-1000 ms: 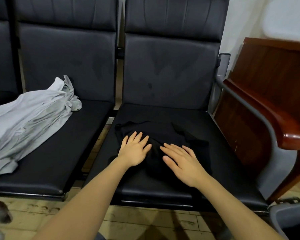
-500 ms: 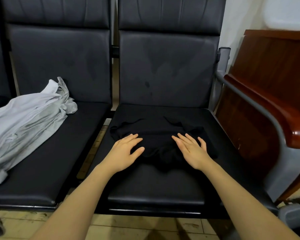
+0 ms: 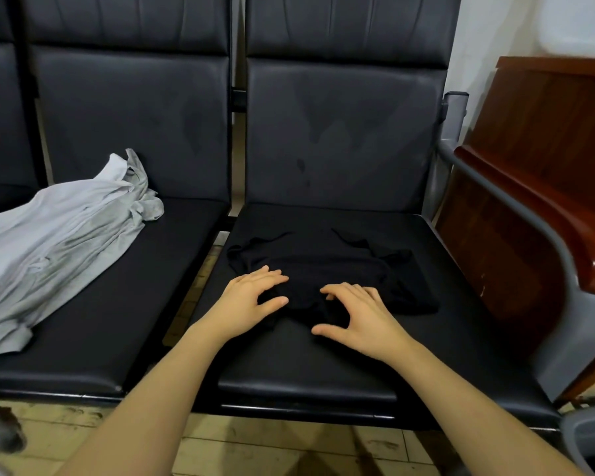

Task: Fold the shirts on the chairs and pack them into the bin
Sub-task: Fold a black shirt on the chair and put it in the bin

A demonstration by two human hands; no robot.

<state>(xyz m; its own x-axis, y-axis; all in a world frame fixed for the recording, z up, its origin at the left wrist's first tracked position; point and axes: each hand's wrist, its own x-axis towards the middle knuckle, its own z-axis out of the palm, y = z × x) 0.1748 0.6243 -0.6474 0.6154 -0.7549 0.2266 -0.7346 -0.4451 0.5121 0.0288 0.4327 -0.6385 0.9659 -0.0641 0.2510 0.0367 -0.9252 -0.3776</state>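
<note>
A black shirt [image 3: 330,269] lies bunched and partly folded on the right chair [image 3: 340,355], around the middle of the seat, its dark cloth hard to tell from the black cushion. The person's left hand [image 3: 251,300] rests on the shirt's near left part, fingers spread and nearly straight, gripping nothing. The right hand [image 3: 361,317] sits at the shirt's near edge, fingers arched and thumb held apart from them, fingertips touching the cloth; whether any fabric is pinched cannot be told. Both bare forearms reach in from the bottom of the view. On the left chair [image 3: 117,321], a grey shirt [image 3: 59,249] lies crumpled across the seat's left side, running off the view's left edge. A wooden armrest [image 3: 543,207] on a grey metal frame flanks the right chair, with a brown wooden panel [image 3: 536,132] behind it. Worn tiled floor [image 3: 255,448] shows below the seats.
</note>
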